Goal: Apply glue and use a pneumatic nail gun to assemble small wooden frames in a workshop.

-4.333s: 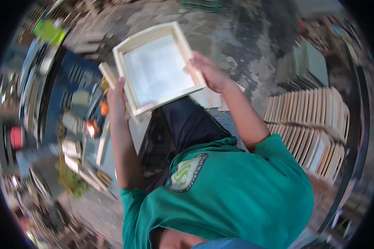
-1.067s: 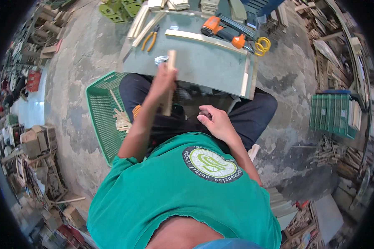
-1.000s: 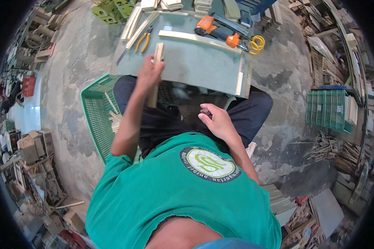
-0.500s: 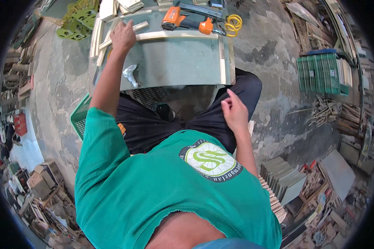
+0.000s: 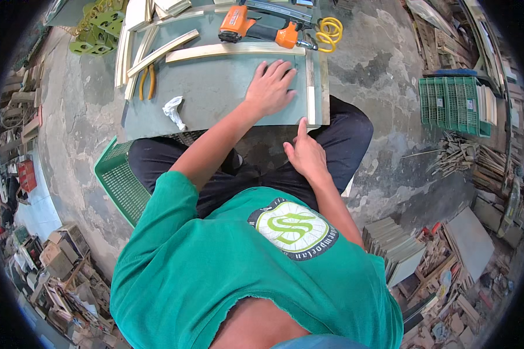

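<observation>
My left hand [image 5: 272, 88] lies on the grey-green work board [image 5: 215, 90], fingers spread and holding nothing. Close by, my right hand [image 5: 307, 154] is at the board's near right edge, its index finger stretched toward the end of a short pale wood strip [image 5: 311, 106] and the thumb apart. A longer strip [image 5: 233, 50] runs across the board beyond my left hand. To the left, a loose strip [image 5: 164, 53] lies slantwise over other strips, beside pliers with orange handles [image 5: 147, 83]. A crumpled white scrap [image 5: 173, 111] sits near the front edge.
An orange and black nail gun [image 5: 259, 29] with a coiled yellow hose [image 5: 329, 34] rests at the far right of the board. A green crate [image 5: 115, 174] stands low on the left. Right across the floor are more green crates [image 5: 451, 102] and stacked panels [image 5: 393, 247].
My left hand has let go of the slanted strip and swung right onto the board, uncovering the pliers. My right hand has shifted slightly left toward the board's edge.
</observation>
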A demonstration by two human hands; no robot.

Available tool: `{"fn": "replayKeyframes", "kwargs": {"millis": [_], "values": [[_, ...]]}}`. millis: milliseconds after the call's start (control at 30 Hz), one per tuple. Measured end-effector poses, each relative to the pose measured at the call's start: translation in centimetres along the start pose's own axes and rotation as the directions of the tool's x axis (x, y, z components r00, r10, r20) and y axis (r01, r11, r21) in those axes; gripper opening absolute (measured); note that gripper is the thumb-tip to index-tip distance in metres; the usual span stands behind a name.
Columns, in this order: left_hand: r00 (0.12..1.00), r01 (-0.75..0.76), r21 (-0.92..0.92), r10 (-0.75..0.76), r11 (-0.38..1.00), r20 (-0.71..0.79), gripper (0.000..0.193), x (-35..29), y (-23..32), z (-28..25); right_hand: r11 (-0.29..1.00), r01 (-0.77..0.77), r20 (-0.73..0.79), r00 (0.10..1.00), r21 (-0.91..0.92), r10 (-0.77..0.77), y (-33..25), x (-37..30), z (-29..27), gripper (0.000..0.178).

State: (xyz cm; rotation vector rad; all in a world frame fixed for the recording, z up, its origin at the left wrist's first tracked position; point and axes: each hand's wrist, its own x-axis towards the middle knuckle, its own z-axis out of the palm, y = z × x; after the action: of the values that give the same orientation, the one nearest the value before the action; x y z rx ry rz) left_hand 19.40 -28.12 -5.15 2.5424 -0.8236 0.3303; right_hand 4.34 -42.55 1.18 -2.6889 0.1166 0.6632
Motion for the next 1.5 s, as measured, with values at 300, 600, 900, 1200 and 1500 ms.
{"fn": "replayKeyframes", "kwargs": {"millis": [300,600,900,1200,1500], "values": [[0.983,0.155,0.021,-0.156,0.988,0.094,0.055,4.9,1.9,2.0,0.995,-0.095,0.154,0.984,-0.003,0.094,0.2,0.0,0.7,0.105],[0.980,0.173,-0.053,-0.167,0.983,0.104,0.055,4.7,0.8,1.9,1.000,-0.018,0.164,0.986,0.001,0.018,0.0,0.3,0.4,0.104],[0.961,0.275,-0.379,-0.258,0.884,0.096,0.048,1.8,0.0,0.2,0.999,-0.035,0.078,0.996,-0.002,0.035,-0.2,-0.2,1.1,0.101],[0.490,0.830,0.099,-0.633,0.549,-0.600,0.017,-15.6,-17.4,-16.2,0.981,-0.011,0.008,1.000,0.192,0.009,0.6,0.3,1.4,0.097],[0.382,0.919,-0.106,-0.924,0.379,0.009,0.026,-25.3,-26.6,-20.0,0.825,0.238,-0.139,0.971,0.512,-0.193,-1.3,0.2,0.9,0.052]]}}
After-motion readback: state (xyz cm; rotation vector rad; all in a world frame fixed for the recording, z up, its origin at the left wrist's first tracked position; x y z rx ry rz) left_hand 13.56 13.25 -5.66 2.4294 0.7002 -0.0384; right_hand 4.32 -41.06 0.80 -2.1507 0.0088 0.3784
